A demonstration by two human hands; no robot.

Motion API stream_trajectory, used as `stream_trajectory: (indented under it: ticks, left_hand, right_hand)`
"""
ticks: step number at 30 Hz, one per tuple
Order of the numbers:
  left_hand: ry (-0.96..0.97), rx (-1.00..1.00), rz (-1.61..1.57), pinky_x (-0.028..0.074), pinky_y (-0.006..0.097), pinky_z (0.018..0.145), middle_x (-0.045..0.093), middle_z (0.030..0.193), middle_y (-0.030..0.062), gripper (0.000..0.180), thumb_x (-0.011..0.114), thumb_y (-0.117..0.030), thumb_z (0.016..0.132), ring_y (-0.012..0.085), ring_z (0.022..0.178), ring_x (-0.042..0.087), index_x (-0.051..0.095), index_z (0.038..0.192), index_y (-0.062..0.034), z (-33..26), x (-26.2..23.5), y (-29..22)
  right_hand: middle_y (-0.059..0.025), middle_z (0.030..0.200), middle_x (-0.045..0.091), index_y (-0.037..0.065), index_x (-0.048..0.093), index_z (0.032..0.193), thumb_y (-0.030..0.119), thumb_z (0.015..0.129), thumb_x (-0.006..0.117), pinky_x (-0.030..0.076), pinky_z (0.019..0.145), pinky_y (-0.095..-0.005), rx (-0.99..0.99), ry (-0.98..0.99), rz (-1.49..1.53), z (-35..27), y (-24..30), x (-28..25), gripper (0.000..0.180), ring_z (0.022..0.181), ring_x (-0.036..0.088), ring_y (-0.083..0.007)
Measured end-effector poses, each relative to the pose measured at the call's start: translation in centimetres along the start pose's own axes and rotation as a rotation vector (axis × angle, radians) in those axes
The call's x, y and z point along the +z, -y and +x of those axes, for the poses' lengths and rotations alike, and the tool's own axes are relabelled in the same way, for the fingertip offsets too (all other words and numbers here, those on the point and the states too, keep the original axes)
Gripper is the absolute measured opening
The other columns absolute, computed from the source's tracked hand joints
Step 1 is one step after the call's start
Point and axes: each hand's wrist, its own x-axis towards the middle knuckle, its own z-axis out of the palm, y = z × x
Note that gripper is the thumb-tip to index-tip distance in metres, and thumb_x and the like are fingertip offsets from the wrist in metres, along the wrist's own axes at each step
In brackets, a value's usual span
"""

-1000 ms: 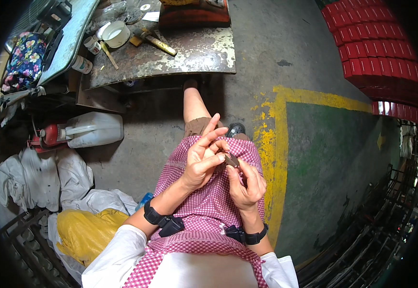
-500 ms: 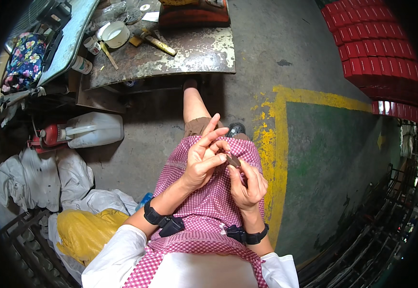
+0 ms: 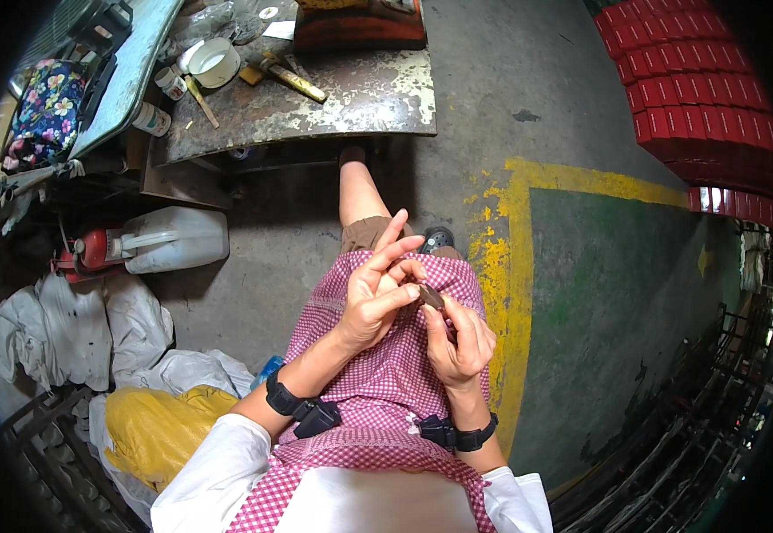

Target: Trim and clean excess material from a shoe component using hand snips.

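Observation:
A small dark brown flat piece [image 3: 432, 296] is held between my two hands, above the pink checked apron [image 3: 351, 355] on my lap; its exact kind cannot be made out. My left hand [image 3: 375, 298] pinches its left end with thumb and a bent finger, while two other fingers stretch upward. On the other end, my right hand [image 3: 459, 345] grips it between thumb and curled fingers. Part of the piece is hidden by the fingertips. Black straps with small boxes sit on both wrists.
Ahead stands a worn table [image 3: 377, 98] with a white tub [image 3: 214, 63], a yellow-handled tool [image 3: 294, 80] and a red-black machine base [image 3: 360, 31]. At left are a white jug [image 3: 178, 242] and a yellow sack [image 3: 164, 431]. Red boxes [image 3: 688, 80] are stacked at far right.

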Motion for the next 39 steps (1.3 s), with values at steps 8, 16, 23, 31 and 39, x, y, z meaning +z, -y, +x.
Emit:
stream_trajectory:
  ticks: [8,16,23,31,39]
  left_hand:
    - [0.003,-0.005,0.004,0.045,0.019,0.077,0.009,0.148,0.0055,0.054,0.053,0.011,0.073,0.0123,0.095,0.05,0.042,0.126,0.0054,-0.01,0.02,-0.05]
    - [0.02,0.0,-0.028,0.047,0.021,0.078,0.008,0.147,0.0061,0.051,0.052,0.013,0.075,0.0124,0.095,0.051,0.041,0.124,0.0081,0.05,-0.14,0.01]
    - [0.021,0.003,-0.029,0.048,0.021,0.078,0.007,0.148,0.0062,0.051,0.051,0.014,0.075,0.0128,0.095,0.051,0.041,0.124,0.0085,0.1,-0.12,-0.04]
    - [0.023,-0.013,0.014,0.046,0.02,0.079,0.006,0.149,0.0058,0.054,0.053,0.01,0.073,0.0124,0.096,0.05,0.041,0.126,0.0056,0.08,-0.1,-0.1]
    - [0.02,-0.012,0.012,0.046,0.02,0.079,0.007,0.148,0.0057,0.054,0.053,0.011,0.073,0.0124,0.096,0.051,0.042,0.126,0.0058,0.05,-0.17,0.03]
  right_hand:
    - [-0.0132,0.073,0.063,-0.005,0.059,0.092,0.0,0.073,0.07,0.049,0.052,-0.0287,0.0,0.004,0.008,0.0,-0.08,0.05,0.022,0.059,0.062,-0.0223]
    - [-0.013,0.073,0.063,-0.004,0.058,0.092,0.0,0.073,0.07,0.048,0.051,-0.0285,-0.012,0.005,-0.009,-0.16,-0.25,0.13,0.023,0.058,0.061,-0.022]
    - [-0.013,0.073,0.063,-0.004,0.059,0.092,0.0,0.073,0.069,0.047,0.051,-0.0283,-0.023,0.008,-0.018,-0.13,-0.3,0.17,0.022,0.058,0.061,-0.0222]
    - [-0.0133,0.074,0.063,-0.004,0.059,0.092,0.0,0.073,0.07,0.048,0.052,-0.0285,-0.037,0.002,-0.025,-0.16,-0.36,0.14,0.022,0.058,0.061,-0.0225]
    - [-0.0137,0.074,0.063,-0.005,0.058,0.092,-0.001,0.073,0.069,0.048,0.052,-0.0287,-0.049,0.007,-0.036,-0.32,-0.58,0.12,0.022,0.059,0.062,-0.0228]
